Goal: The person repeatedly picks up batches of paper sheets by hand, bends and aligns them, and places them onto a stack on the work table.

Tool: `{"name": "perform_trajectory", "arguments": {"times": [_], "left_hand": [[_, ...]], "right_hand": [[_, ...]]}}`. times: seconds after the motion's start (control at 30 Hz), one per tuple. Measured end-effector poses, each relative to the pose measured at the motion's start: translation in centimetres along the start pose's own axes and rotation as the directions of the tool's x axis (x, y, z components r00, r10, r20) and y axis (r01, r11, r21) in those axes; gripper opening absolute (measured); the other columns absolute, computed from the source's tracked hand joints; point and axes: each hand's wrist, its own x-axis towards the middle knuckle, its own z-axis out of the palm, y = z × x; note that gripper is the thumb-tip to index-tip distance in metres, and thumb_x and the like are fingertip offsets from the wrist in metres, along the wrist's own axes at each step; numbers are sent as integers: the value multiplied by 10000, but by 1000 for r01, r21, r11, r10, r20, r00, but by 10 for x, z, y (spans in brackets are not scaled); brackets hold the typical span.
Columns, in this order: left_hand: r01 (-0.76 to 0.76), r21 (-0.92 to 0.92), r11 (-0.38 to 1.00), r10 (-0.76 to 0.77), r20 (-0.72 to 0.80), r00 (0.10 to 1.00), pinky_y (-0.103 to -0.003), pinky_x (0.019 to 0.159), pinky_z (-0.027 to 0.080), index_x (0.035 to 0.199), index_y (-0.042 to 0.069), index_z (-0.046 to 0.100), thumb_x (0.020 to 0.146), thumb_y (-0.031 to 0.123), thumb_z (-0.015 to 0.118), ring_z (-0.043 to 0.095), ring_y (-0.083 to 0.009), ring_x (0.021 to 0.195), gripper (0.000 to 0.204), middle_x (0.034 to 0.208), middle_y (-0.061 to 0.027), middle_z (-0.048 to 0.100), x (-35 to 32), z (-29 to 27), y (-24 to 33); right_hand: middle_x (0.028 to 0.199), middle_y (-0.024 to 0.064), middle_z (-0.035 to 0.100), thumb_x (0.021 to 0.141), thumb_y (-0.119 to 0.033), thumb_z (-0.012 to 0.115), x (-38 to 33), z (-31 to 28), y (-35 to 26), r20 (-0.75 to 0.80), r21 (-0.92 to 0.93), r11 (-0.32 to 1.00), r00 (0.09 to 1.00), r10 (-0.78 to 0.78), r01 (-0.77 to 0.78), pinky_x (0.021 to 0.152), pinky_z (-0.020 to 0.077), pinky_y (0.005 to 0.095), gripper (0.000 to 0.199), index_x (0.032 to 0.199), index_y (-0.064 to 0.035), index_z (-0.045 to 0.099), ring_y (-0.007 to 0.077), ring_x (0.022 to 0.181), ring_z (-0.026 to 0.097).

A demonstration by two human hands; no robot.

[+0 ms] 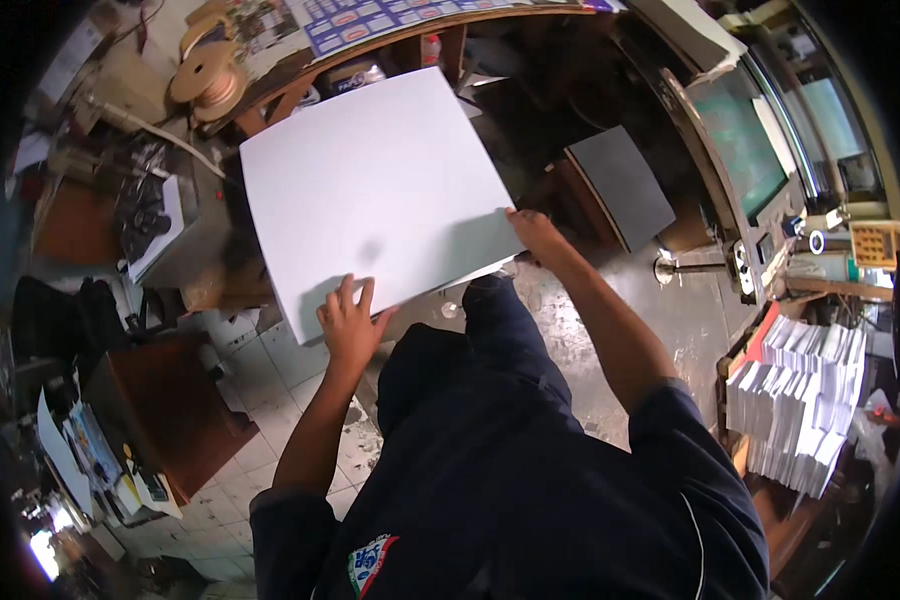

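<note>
A person is holding a large white paper stack (375,190) out front, above the tiled floor (260,370). Left hand (350,322) is gripping its near-left edge, right hand (532,230) closing on its right corner.

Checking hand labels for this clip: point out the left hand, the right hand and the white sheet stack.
left hand (350,325): head view, back of hand.
right hand (532,230): head view, knuckles.
white sheet stack (375,180): head view, top face.

Right hand (532,228) fingers tucked under the white sheet (375,190), sheet hiding the surface beneath
</note>
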Motion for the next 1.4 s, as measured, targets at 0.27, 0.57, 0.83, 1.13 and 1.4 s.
{"name": "perform_trajectory", "arguments": {"times": [0.27,0.57,0.83,1.13,1.4], "left_hand": [[-94,-46,994,85,-172,981,-417,872,361,1145,86,639,830,349,716,540,-212,999,418,1129,-36,606,6,-34,-3],[-70,-129,989,19,-357,934,-418,908,338,995,102,659,826,323,729,596,-166,820,287,924,5,686,64,-102,-8],[1,-280,960,11,42,999,-444,484,480,657,97,598,955,506,510,597,-341,474,514,541,-107,599,196,-66,-85],[117,-317,941,-7,327,945,-449,545,472,645,110,582,924,480,548,605,-326,543,464,575,-118,588,171,-18,-79],[154,-317,936,0,437,900,-442,552,490,671,92,630,944,507,519,625,-294,549,509,589,-107,611,149,-19,-65]], "right_hand": [[774,126,658,973,-358,512,-15,-15,-51,-70,31,995,992,101,-99,513,492,384,413,967,20,679,224,615,612],[1149,86,619,911,-433,611,-97,58,-93,211,-764,130,436,-875,632,1052,318,536,419,1185,-117,600,253,1130,555],[569,119,627,911,-583,553,41,72,-197,364,-663,120,459,-810,739,488,510,389,566,676,-74,627,278,497,637],[570,70,604,881,-562,612,57,92,-150,464,-643,181,567,-681,744,525,504,384,498,664,-113,621,217,509,612],[535,31,514,837,-542,670,41,94,-121,436,-589,174,492,-754,789,475,421,365,494,609,-121,552,208,488,558]]}}
